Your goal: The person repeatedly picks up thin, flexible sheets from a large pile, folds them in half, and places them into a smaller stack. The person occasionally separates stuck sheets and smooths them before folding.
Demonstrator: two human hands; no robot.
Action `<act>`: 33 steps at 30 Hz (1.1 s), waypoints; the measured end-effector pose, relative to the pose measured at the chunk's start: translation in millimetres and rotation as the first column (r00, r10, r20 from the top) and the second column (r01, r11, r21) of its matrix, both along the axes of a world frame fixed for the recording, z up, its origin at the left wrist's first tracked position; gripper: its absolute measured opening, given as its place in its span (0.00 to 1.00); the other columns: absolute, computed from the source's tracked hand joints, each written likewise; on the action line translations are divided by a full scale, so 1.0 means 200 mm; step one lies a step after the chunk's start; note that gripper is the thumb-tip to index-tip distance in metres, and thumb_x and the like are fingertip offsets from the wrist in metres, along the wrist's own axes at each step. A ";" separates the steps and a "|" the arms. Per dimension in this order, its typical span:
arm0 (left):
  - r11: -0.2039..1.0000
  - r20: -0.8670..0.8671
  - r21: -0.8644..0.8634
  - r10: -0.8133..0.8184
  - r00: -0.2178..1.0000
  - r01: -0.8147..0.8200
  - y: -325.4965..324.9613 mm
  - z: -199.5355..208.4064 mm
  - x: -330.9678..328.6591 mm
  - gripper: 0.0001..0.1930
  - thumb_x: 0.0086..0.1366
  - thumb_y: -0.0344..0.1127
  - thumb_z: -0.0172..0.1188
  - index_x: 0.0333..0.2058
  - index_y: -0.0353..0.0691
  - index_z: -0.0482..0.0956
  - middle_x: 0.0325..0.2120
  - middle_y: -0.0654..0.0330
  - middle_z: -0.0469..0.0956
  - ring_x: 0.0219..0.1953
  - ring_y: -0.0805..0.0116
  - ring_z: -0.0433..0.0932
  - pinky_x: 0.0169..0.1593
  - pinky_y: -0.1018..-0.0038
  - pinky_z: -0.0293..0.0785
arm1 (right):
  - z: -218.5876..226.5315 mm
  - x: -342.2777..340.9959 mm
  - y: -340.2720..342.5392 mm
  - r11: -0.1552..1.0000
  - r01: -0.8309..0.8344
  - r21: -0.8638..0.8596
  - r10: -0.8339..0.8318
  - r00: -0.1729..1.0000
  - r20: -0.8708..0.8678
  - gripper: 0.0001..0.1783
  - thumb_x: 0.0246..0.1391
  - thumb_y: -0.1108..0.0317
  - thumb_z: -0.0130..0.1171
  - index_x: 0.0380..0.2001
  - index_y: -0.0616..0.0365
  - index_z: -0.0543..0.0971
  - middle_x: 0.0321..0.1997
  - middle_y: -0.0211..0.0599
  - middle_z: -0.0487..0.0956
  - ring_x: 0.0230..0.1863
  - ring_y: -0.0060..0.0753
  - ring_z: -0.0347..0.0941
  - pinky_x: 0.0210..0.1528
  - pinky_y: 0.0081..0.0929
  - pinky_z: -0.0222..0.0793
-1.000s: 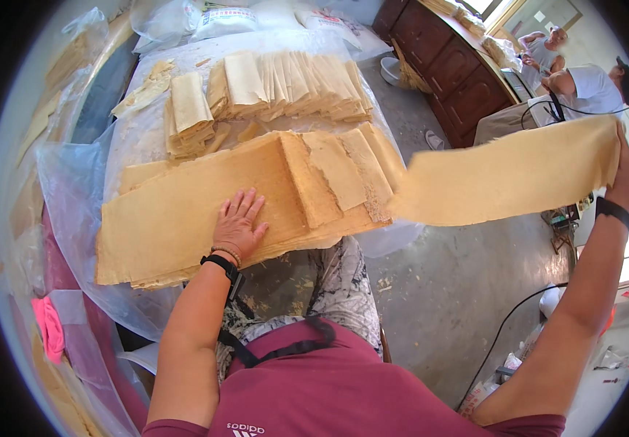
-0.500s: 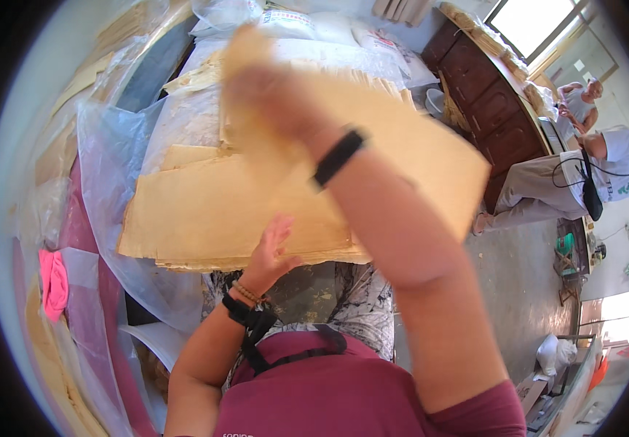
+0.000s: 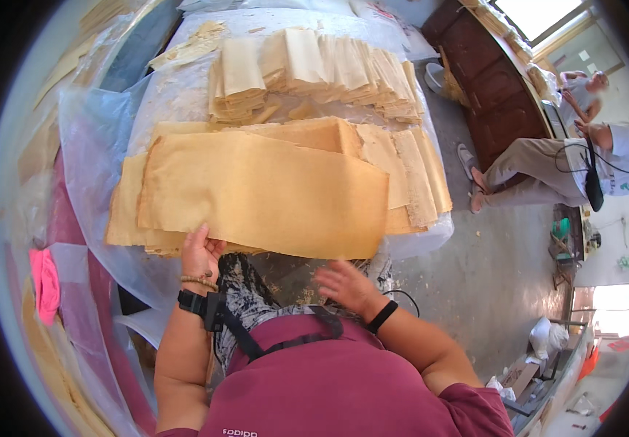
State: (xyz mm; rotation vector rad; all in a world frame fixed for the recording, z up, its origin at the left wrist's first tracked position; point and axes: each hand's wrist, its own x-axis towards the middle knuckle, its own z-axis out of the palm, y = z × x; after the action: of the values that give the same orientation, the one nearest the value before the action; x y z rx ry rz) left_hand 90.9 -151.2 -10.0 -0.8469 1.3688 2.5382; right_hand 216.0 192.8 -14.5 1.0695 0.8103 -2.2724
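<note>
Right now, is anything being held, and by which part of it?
The left hand appears to hold the top tan sheet by its near edge, left of the middle; the right hand holds nothing.

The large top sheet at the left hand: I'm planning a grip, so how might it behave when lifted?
The large top sheet looks thin, so probably light for its size. A slight ripple near the left hand suggests it may flop rather than stay flat. Its uneven edges hint it could tear.
</note>
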 end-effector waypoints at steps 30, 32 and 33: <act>-0.276 0.145 -0.927 -0.889 0.435 -0.255 0.66 0.20 0.07 0.27 0.60 0.38 0.65 0.60 0.46 0.76 0.62 0.55 0.75 0.66 0.52 0.70 0.66 0.53 0.64 | 0.10 -0.20 0.12 0.911 0.348 0.223 -0.263 0.904 -0.336 0.26 0.77 0.52 0.40 0.68 0.55 0.66 0.64 0.41 0.78 0.60 0.44 0.78 0.56 0.46 0.79; -0.240 0.113 -0.916 -0.922 0.370 -0.320 0.71 0.26 0.13 0.27 0.62 0.37 0.62 0.61 0.46 0.74 0.62 0.57 0.75 0.65 0.52 0.70 0.66 0.52 0.64 | 0.07 -0.18 0.08 0.943 0.302 0.142 -0.242 0.911 -0.334 0.26 0.77 0.51 0.40 0.68 0.55 0.66 0.62 0.41 0.78 0.60 0.44 0.78 0.55 0.45 0.79; -0.219 0.095 -0.910 -0.937 0.336 -0.351 0.72 0.27 0.15 0.27 0.64 0.37 0.61 0.62 0.46 0.74 0.62 0.58 0.75 0.65 0.52 0.70 0.65 0.52 0.64 | 0.06 -0.17 0.05 0.955 0.278 0.103 -0.230 0.914 -0.335 0.27 0.77 0.51 0.41 0.68 0.55 0.66 0.61 0.41 0.79 0.60 0.43 0.78 0.55 0.44 0.78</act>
State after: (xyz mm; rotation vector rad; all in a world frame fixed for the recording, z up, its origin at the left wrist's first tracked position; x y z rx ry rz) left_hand 120.0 -6.2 44.1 1.2596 3.0260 0.4796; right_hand 183.0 203.4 -2.7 0.9263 1.0352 -2.6913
